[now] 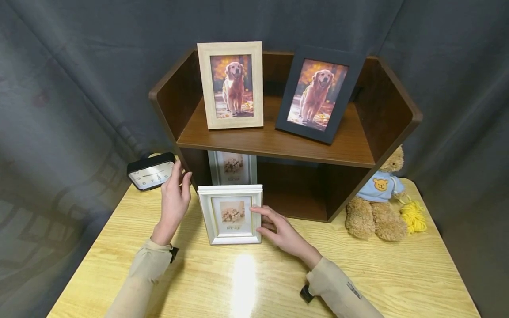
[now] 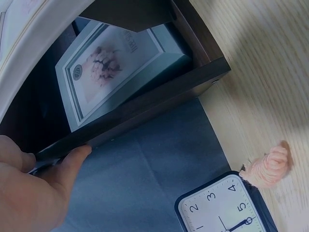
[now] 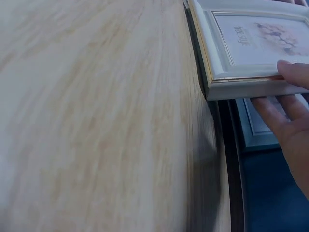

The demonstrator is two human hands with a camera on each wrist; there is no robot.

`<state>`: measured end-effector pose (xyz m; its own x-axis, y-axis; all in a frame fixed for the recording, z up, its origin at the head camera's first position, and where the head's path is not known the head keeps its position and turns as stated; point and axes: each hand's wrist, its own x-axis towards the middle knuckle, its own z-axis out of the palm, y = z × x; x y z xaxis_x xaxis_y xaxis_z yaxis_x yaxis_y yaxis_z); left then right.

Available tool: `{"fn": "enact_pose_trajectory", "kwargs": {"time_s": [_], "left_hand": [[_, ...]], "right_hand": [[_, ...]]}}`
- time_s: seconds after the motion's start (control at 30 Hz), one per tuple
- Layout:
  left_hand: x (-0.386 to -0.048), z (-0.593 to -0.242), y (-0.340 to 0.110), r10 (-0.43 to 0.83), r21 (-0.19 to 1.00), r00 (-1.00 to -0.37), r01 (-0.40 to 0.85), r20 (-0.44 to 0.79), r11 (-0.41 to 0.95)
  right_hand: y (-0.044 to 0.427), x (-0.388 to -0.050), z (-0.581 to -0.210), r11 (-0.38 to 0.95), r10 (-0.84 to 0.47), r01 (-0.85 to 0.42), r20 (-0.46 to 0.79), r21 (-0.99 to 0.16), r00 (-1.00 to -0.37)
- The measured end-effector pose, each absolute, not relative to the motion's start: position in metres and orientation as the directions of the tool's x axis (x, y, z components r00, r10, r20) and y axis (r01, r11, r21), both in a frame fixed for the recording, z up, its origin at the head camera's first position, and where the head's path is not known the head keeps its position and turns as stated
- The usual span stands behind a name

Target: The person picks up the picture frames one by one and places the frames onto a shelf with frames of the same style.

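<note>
With my far side as twelve o'clock, the table (image 1: 199, 282) carries a brown shelf (image 1: 254, 140). On its top board, a black frame (image 1: 318, 95) leans towards one o'clock, with a pale frame (image 1: 235, 88) to its left. The white frame (image 1: 232, 216) is just outside the shelf's lower left opening, at the shelf's seven o'clock, in front of a green frame (image 1: 233, 164) inside. I judge the step in hand to be steering the white frame at that opening, in or out I cannot tell; the next move calls for a firm hold and care not to knock the green frame. It tips back, face towards me, print upright, top at twelve and foot at six; its long axis seems to run that way. My right grip (image 1: 282, 229) pinches its three o'clock edge. My left grip (image 1: 175, 194) is at the shelf's side, near the clock (image 1: 147, 176); whether it clasps the panel I cannot tell.
</note>
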<state>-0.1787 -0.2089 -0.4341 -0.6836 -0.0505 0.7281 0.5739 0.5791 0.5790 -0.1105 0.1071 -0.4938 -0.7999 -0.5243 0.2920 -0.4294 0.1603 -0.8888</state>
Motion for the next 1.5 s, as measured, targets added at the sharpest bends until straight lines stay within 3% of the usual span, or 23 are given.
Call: {"fn": "enact_pose_trajectory", "kwargs": {"time_s": [0.2, 0.53, 1.17, 1.5], "left_hand": [[-0.179, -0.436, -0.209, -0.054, 0.58, -0.683, 0.572, 0.728, 0.58], [-0.178, -0.433, -0.209, -0.04, 0.584, -0.691, 0.576, 0.722, 0.572], [-0.177, -0.432, -0.208, -0.044, 0.591, -0.694, 0.576, 0.718, 0.564], [-0.177, -0.432, -0.208, -0.047, 0.593, -0.693, 0.579, 0.72, 0.559]], "right_hand": [[0.107, -0.109, -0.496, 0.136, -0.529, -0.469, 0.336, -0.873, -0.779], [0.113, -0.102, -0.495, 0.112, -0.481, -0.449, 0.347, -0.886, -0.805], [0.132, -0.086, -0.476, 0.144, -0.436, -0.455, 0.356, -0.879, -0.826], [0.147, -0.087, -0.468, 0.174, -0.392, -0.515, 0.42, -0.84, -0.818]]}}
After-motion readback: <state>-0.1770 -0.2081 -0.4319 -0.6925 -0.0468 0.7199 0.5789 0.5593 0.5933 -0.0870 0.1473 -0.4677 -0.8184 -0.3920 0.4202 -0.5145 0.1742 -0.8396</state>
